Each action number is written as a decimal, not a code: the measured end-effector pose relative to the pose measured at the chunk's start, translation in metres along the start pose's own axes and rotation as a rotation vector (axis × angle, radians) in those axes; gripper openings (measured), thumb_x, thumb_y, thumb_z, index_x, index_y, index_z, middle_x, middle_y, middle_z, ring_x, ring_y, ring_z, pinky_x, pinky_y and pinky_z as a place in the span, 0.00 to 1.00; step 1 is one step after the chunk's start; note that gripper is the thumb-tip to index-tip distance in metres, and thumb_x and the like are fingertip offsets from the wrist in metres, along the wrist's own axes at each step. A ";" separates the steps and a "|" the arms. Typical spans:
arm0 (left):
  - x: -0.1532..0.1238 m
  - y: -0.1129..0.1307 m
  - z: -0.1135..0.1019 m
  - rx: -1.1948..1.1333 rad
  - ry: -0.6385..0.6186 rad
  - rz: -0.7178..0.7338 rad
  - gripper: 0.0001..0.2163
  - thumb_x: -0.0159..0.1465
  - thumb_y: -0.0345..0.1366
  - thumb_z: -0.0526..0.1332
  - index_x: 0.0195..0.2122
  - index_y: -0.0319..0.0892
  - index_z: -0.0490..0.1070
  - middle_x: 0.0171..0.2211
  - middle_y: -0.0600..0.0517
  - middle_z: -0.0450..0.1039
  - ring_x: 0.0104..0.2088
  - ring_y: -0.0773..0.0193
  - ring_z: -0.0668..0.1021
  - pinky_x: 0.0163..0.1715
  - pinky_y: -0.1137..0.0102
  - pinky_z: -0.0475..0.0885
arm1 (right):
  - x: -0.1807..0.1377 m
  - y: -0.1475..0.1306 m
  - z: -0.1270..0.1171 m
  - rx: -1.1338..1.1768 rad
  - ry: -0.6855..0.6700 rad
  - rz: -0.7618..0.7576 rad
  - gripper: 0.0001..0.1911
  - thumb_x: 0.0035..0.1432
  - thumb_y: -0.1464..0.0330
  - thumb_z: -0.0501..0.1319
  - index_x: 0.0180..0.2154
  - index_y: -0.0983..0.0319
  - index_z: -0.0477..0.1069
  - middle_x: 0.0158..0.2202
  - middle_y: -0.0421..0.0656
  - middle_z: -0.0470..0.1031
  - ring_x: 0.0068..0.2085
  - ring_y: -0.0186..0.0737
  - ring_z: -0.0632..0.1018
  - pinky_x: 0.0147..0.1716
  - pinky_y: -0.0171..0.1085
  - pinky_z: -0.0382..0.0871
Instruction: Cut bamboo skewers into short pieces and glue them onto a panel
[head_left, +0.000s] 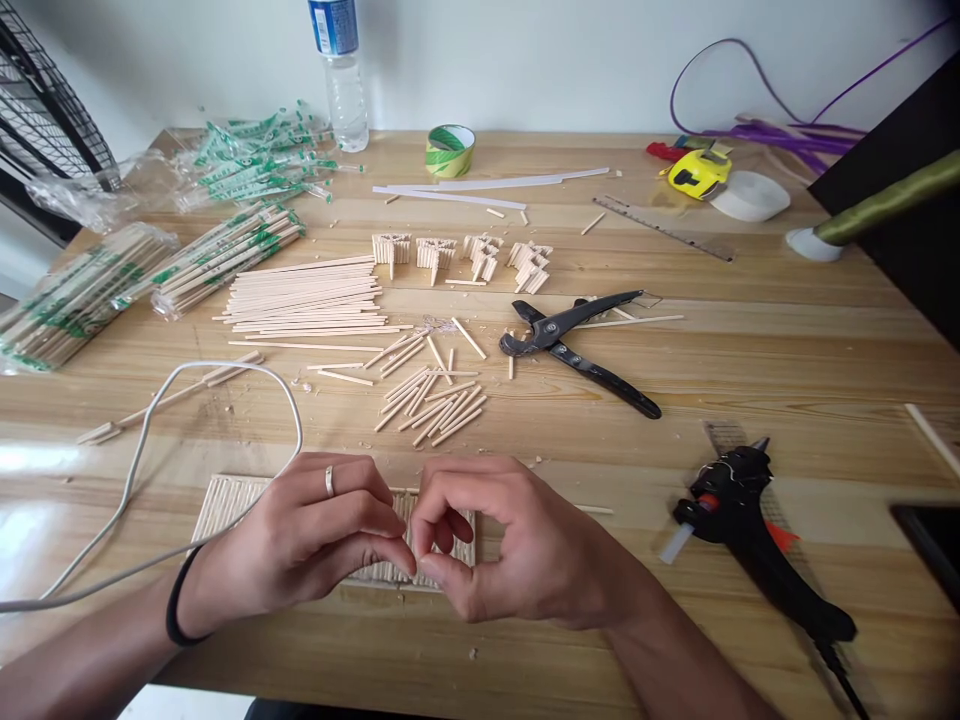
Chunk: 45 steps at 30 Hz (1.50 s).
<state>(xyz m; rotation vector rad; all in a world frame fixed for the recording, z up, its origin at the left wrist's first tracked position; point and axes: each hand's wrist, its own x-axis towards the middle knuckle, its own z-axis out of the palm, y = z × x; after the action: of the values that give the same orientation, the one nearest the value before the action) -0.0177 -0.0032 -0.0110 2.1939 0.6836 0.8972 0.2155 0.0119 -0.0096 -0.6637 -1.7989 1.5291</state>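
Both hands meet above a flat panel of wooden sticks set side by side [232, 493], which lies near the table's front edge. My left hand [322, 530], with a ring and a black wrist band, is closed in a pinch. Opposite it, my right hand [502, 540] pinches too, thumb against fingertip. Whatever sits between the fingertips is too small or hidden to name. Just beyond the hands lies a loose pile of short cut sticks [442, 408]. Long wooden sticks [307, 300] are stacked behind them.
Black cutting pliers [577, 345] rest right of centre, and a black glue gun [750, 540] lies at the right. Four-sided stick pieces [437, 254] stand behind. A white cable [142, 450] loops beside my left arm. A water bottle [343, 90] and yellow tape measure [699, 175] are farther back.
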 end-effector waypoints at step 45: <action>0.001 0.000 -0.001 0.036 0.003 0.011 0.01 0.72 0.30 0.66 0.41 0.40 0.75 0.31 0.52 0.75 0.30 0.66 0.78 0.31 0.72 0.71 | -0.001 -0.004 -0.006 0.017 0.021 0.043 0.06 0.54 0.79 0.68 0.32 0.62 0.78 0.28 0.36 0.73 0.29 0.29 0.72 0.30 0.29 0.68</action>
<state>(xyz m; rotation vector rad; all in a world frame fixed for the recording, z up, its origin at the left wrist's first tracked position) -0.0177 -0.0020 -0.0104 2.2309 0.6949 0.9007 0.2211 0.0139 -0.0049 -0.7115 -1.7652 1.5582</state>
